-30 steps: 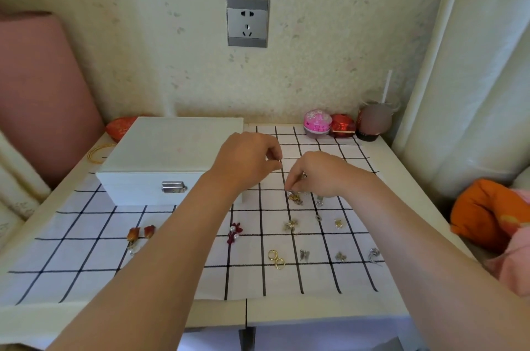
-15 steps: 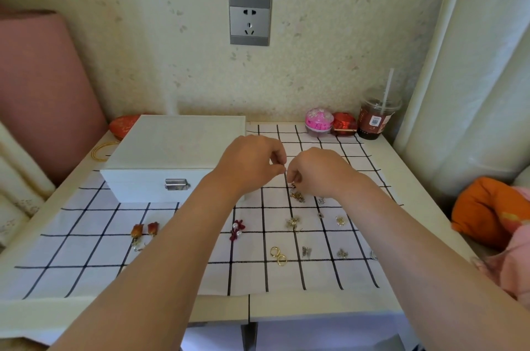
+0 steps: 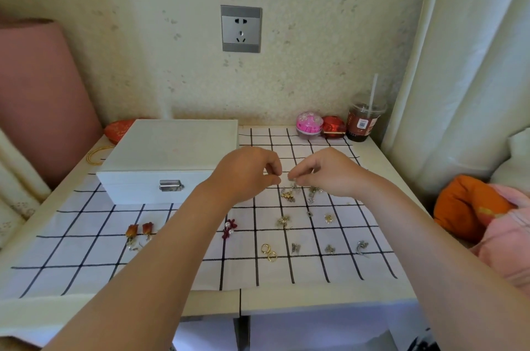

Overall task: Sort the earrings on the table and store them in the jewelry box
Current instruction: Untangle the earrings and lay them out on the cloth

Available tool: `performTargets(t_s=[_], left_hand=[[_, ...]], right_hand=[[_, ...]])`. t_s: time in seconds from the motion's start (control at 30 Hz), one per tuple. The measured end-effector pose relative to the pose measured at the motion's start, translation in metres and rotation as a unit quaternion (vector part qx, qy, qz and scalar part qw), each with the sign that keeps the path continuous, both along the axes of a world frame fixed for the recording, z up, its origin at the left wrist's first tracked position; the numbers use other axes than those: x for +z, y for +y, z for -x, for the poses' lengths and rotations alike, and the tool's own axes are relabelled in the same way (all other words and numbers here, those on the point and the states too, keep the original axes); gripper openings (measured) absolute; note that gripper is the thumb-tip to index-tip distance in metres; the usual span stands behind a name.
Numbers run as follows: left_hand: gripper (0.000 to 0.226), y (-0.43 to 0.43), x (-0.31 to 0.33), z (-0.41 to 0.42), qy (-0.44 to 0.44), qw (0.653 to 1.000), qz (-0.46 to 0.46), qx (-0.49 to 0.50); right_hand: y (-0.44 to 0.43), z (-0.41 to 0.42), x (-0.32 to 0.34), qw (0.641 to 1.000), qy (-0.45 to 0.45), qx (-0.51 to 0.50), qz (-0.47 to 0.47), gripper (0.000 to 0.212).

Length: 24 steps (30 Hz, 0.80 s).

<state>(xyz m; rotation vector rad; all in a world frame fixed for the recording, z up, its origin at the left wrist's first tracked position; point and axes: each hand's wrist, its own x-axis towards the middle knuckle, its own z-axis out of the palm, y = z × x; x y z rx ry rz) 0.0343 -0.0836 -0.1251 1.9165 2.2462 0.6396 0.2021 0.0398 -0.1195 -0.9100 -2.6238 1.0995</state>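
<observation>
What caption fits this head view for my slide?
Left hand and right hand pinch a small earring above the checked cloth beside the shut jewelry box.

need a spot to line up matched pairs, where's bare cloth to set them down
Free: the checked cloth left of the orange drop earrings, in front of the jewelry box. Crowded: the right half, around the gold hoops.

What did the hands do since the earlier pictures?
The right hand rose from the earring pile and came level with the left hand; their pinched fingertips nearly meet. Each seems to pinch a tiny earring, hard to make out. The jewelry box stayed shut, and the other earrings stayed on the cloth.
</observation>
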Motion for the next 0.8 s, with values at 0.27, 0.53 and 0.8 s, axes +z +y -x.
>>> performTargets(t_s=[0.27, 0.53, 0.8], left_hand=[[0.005, -0.019, 0.001, -0.025, -0.025, 0.999, 0.009, -0.033], [0.014, -0.024, -0.004, -0.035, -0.071, 0.996, 0.027, -0.037], [0.013, -0.021, -0.006, -0.043, -0.168, 0.984, -0.011, -0.061]], right_hand=[[-0.042, -0.035, 0.003, 0.984, -0.15, 0.077, -0.061, 0.018], [-0.053, -0.044, -0.006, 0.985, -0.142, 0.078, -0.058, 0.027], [-0.043, -0.054, 0.015, 0.998, 0.022, -0.032, 0.051, 0.012]])
